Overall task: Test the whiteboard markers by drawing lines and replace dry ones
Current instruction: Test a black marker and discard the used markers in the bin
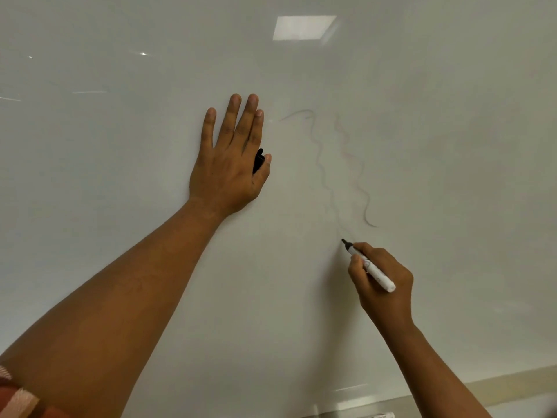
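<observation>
The whiteboard [120,176] fills the view. My right hand [382,285] grips a white marker [372,268] with a black nib, uncapped. Its nib sits against the board at the lower end of a faint grey wavy line [324,176]. A second wavy line [358,182] runs beside it, faint and reddish above, darker at its lower tail. My left hand [229,164] lies flat on the board with fingers straight, left of the lines. Its thumb pinches a black marker cap [258,160] against the side of the hand.
Along the board's lower edge runs a metal tray [355,407], and the end of another white marker [382,415] lies on it. A ceiling light's reflection [304,27] shines on the upper board. A beige wall strip shows at the lower right.
</observation>
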Action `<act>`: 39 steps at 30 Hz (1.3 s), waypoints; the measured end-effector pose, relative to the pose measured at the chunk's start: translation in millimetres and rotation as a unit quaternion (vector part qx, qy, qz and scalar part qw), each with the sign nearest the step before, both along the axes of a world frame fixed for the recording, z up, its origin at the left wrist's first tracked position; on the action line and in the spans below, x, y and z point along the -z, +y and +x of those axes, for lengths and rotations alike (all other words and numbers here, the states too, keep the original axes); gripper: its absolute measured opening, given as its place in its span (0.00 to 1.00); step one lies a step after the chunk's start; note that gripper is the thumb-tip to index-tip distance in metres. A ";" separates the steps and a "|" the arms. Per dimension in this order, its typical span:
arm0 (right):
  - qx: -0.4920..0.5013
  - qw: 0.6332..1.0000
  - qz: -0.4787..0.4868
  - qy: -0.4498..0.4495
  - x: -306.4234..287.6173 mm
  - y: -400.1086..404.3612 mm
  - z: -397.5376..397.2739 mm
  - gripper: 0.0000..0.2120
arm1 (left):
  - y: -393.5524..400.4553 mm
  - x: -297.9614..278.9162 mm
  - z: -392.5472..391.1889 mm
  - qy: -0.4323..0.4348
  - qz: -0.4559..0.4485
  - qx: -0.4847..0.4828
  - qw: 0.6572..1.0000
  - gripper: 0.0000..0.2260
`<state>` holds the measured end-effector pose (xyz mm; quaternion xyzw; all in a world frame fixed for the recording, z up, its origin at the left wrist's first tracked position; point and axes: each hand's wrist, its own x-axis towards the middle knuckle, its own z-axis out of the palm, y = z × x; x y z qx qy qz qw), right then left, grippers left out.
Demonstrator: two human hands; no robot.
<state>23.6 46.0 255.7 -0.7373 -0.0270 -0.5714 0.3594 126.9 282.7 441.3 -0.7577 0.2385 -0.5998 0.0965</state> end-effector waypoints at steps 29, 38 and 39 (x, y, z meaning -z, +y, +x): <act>-0.181 0.969 0.123 0.113 7.5 -1.6 -55.2 0.09 | 0.3 57.2 -42.5 0.090 -0.007 0.104 0.990 0.25; -0.262 0.941 0.170 0.128 -5.3 19.7 -72.0 0.09 | -13.1 115.1 -66.1 0.148 -0.064 0.172 0.972 0.15; -0.274 0.935 0.182 0.130 -6.5 20.7 -74.8 0.08 | -13.7 122.8 -69.5 0.179 -0.076 0.167 0.967 0.15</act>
